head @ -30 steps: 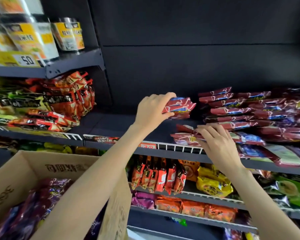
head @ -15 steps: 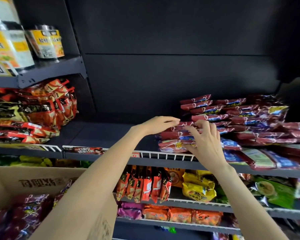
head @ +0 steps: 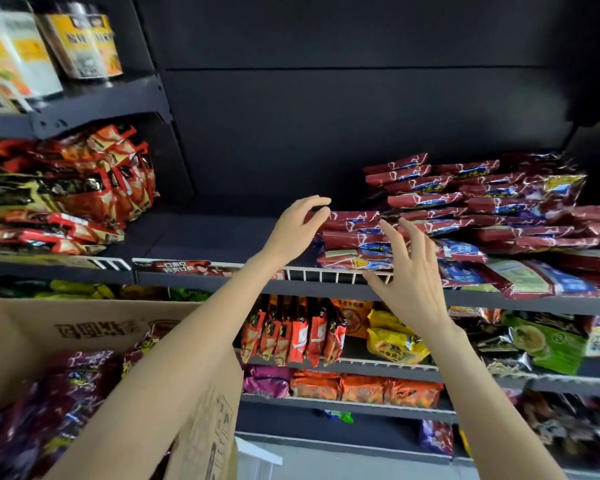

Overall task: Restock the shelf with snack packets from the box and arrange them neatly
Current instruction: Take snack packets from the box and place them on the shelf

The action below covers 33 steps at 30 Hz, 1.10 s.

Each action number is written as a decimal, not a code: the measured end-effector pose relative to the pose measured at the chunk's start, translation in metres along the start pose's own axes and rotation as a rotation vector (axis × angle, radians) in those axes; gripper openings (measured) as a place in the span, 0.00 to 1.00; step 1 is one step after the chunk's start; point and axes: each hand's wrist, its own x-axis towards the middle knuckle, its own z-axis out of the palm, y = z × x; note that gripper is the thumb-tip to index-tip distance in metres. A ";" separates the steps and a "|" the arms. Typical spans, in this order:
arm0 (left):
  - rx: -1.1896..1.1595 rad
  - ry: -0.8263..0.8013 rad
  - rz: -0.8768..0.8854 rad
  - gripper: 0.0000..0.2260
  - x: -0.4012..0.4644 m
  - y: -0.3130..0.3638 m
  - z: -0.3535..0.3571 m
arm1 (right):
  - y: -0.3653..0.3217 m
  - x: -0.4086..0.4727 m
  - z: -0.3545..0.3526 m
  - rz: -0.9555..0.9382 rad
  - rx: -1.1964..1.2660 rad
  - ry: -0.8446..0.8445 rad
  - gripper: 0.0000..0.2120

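A low stack of dark red snack packets (head: 354,237) lies on the black shelf (head: 201,237), behind its white wire front rail (head: 326,273). My left hand (head: 297,225) hovers at the stack's left end, fingers curved and apart, holding nothing. My right hand (head: 407,271) is lifted in front of the stack with fingers spread, also holding nothing. More red packets (head: 465,199) are piled higher to the right. The cardboard box (head: 84,334) sits at lower left, with several purple-red packets (head: 59,403) inside it.
Red and orange packets (head: 84,195) fill the shelf's left section. Jars (head: 80,43) stand on the shelf above. Lower shelves hold red sachets (head: 291,334), yellow bags (head: 392,337) and green packets (head: 544,337). Bare shelf floor lies between the left pile and the stack.
My left hand set its red packets on top of the stack and let go. My right hand lifted off the lower packets and spread its fingers. The camera tilted slightly.
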 end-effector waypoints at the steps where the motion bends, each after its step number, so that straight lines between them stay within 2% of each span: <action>1: 0.017 0.021 0.004 0.15 -0.004 0.000 -0.002 | -0.003 -0.003 -0.002 -0.023 0.003 0.033 0.34; 5: 0.110 0.178 0.115 0.13 -0.030 0.007 -0.018 | -0.025 -0.014 -0.011 -0.173 0.095 0.280 0.19; 8: 0.237 0.282 0.214 0.11 -0.069 0.012 -0.041 | -0.056 -0.023 -0.010 -0.305 0.198 0.368 0.11; 11: 0.458 0.332 0.329 0.11 -0.123 0.000 -0.076 | -0.099 -0.036 0.004 -0.423 0.317 0.276 0.09; 14: 0.670 0.311 0.384 0.10 -0.183 -0.024 -0.118 | -0.149 -0.048 0.023 -0.472 0.411 0.064 0.09; 17: 0.789 0.192 0.257 0.10 -0.241 -0.059 -0.166 | -0.199 -0.059 0.051 -0.491 0.417 -0.231 0.08; 20: 0.833 -0.012 -0.038 0.09 -0.289 -0.103 -0.213 | -0.248 -0.066 0.083 -0.541 0.363 -0.529 0.08; 22: 0.836 -0.102 -0.234 0.08 -0.317 -0.139 -0.241 | -0.281 -0.070 0.111 -0.602 0.270 -0.650 0.11; 24: 0.829 -0.137 -0.349 0.10 -0.340 -0.177 -0.263 | -0.312 -0.074 0.145 -0.603 0.213 -0.756 0.13; 29: 0.787 -0.267 -0.521 0.17 -0.368 -0.263 -0.281 | -0.352 -0.095 0.244 -0.500 -0.009 -0.869 0.18; 33: 0.752 -0.387 -0.545 0.24 -0.366 -0.311 -0.265 | -0.356 -0.106 0.290 -0.484 -0.174 -0.824 0.21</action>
